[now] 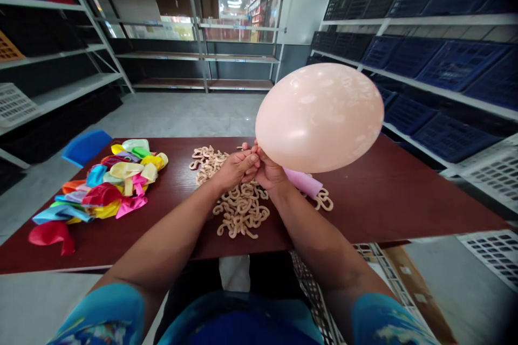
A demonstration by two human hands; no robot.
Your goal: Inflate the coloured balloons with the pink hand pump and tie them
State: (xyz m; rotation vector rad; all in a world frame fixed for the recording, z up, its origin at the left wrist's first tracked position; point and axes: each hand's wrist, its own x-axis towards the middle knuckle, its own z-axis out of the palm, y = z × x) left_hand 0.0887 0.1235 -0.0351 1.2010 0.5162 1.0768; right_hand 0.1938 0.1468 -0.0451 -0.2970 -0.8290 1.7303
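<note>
A large inflated pale pink balloon (319,118) is held above the table, its body to the right and its neck hidden among my fingers. My right hand (270,171) is closed around the neck end, just under the balloon. Pressed against it, my left hand (239,167) pinches at the same neck with thumb and fingers together. Below both hands lies a heap of beige, curled, rope-like pieces (243,210). A pinkish-purple cylinder (306,182) rests right of the heap, partly behind my right forearm, with a few more beige loops beside it.
Many limp balloons (103,194) in mixed colours are piled on the left of the dark red-brown table (384,199). A blue stool or chair (87,145) stands beyond its left edge. Shelves with blue crates (461,64) line the right side; more racks (202,56) stand at the back.
</note>
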